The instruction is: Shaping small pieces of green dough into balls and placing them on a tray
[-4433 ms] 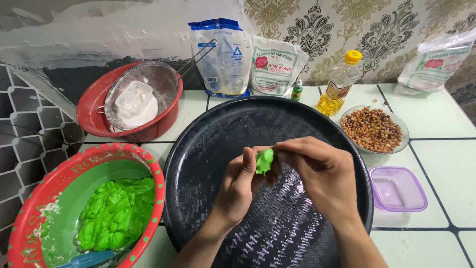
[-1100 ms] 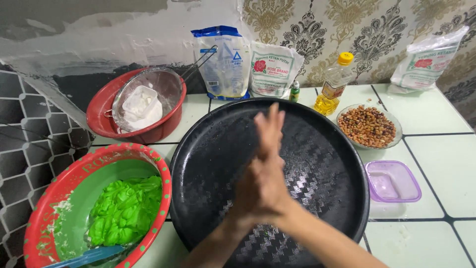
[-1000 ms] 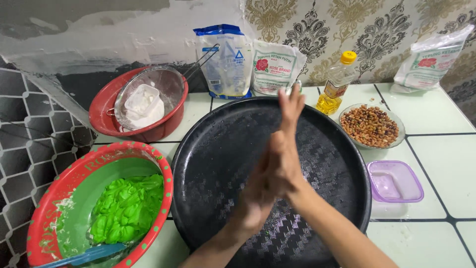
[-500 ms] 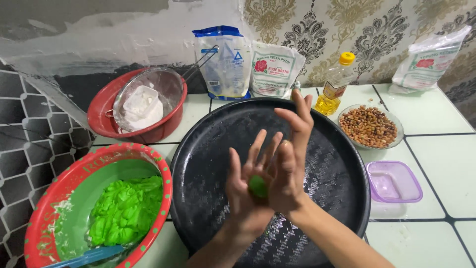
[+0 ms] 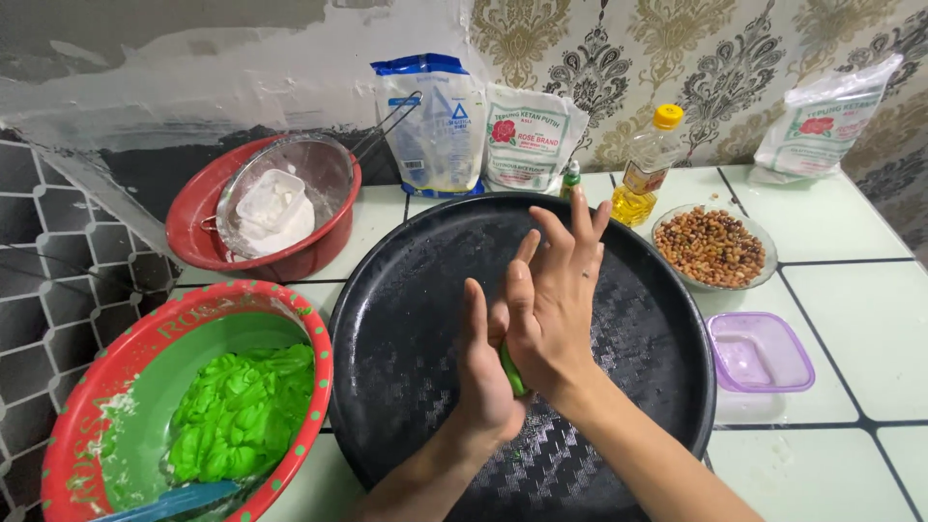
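Left hand (image 5: 483,372) and right hand (image 5: 553,295) pressed palm to palm, clamped on a small green dough piece (image 5: 511,371) above the black tray (image 5: 406,290). Best rolled with light, even circling pressure, palms kept flat, so as to round rather than squash.

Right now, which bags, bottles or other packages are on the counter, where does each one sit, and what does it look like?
Blue and white bag: upright against the wall, behind the black tray.
White bag with a red rose: right beside the blue one.
Oil bottle: yellow cap, golden liquid, left of the peanut bowl.
Third white bag: far right, leaning on the wallpaper.
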